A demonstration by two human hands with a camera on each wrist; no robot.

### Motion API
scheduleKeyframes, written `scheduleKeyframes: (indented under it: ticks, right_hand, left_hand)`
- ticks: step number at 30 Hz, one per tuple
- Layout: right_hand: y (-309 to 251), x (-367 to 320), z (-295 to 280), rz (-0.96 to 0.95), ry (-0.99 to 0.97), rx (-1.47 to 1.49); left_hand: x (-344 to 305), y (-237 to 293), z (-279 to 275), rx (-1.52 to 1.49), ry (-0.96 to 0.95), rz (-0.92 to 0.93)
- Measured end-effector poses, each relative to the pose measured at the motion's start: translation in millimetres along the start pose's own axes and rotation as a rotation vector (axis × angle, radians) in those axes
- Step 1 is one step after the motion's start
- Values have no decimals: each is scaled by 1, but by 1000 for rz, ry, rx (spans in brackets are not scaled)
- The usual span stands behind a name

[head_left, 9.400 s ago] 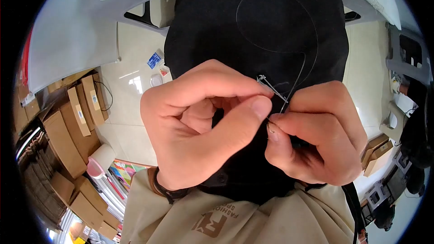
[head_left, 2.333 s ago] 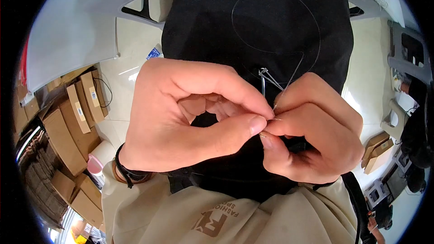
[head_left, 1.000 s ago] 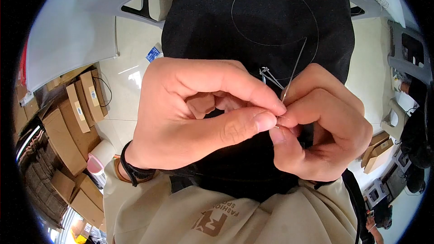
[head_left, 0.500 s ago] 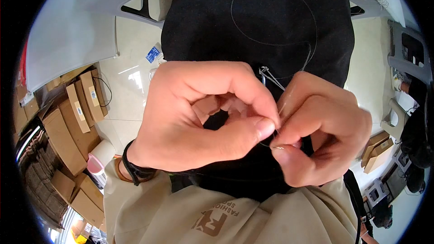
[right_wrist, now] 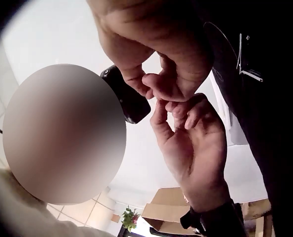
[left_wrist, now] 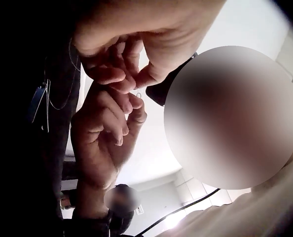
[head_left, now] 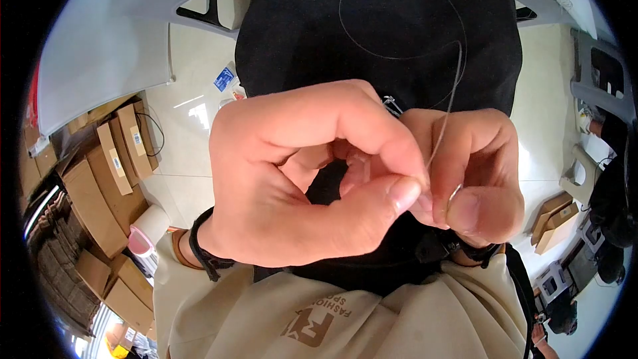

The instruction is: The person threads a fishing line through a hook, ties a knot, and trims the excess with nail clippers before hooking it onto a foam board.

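Observation:
My left hand (head_left: 282, 209) pinches between thumb and index fingertip, right against the fingers of my right hand (head_left: 482, 159). Between its thumb and finger the right hand pinches a small thin metal hook (head_left: 454, 194), mostly hidden by the fingertips. A fine clear fishing line (head_left: 459, 66) rises from the fingers and lies in a wide loop on the black cloth (head_left: 292, 26). A silver nail clipper (head_left: 392, 105) rests on the cloth behind the hands, partly covered; the right wrist view shows the nail clipper (right_wrist: 250, 74) with its lever raised.
Cardboard boxes (head_left: 100, 206) and a pink-rimmed bin (head_left: 139, 242) stand at the left. A blue packet (head_left: 224, 79) lies on the tiled floor. Grey plastic furniture (head_left: 106, 53) flanks the cloth, and another person (head_left: 561, 316) is at the far right.
The right hand has turned, bringing its thumb and the hook toward the camera and covering more of the nail clipper. The left hand keeps its pinch and has moved slightly right; the line's bend shifted.

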State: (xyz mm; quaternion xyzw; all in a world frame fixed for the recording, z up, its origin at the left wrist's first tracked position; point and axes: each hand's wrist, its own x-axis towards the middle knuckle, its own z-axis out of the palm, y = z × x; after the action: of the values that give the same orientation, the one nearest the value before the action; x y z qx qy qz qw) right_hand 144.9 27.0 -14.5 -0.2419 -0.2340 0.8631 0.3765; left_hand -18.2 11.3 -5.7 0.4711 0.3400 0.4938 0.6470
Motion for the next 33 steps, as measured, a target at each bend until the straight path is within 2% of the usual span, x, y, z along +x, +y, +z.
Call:
scheduleKeyframes:
  ticks: [9,14,18,24,28,33]
  right_hand:
    - [-13,1,-1,288,39,62]
    - [-11,1,-1,249,70,22]
    - [-20,1,6,277,152,-86]
    - [-26,2,8,379,160,-8]
    - [-35,4,14,465,165,-57]
    - [-40,-4,22,464,205,-42]
  left_hand:
    - [2,-3,-7,430,-46,331]
    - [4,-3,-10,523,-94,403]
    - [4,-1,-9,520,-116,367]
    - [4,1,-8,443,-127,283]
    - [2,5,-3,184,-100,116]
    - [-1,14,10,-135,-14,-78]
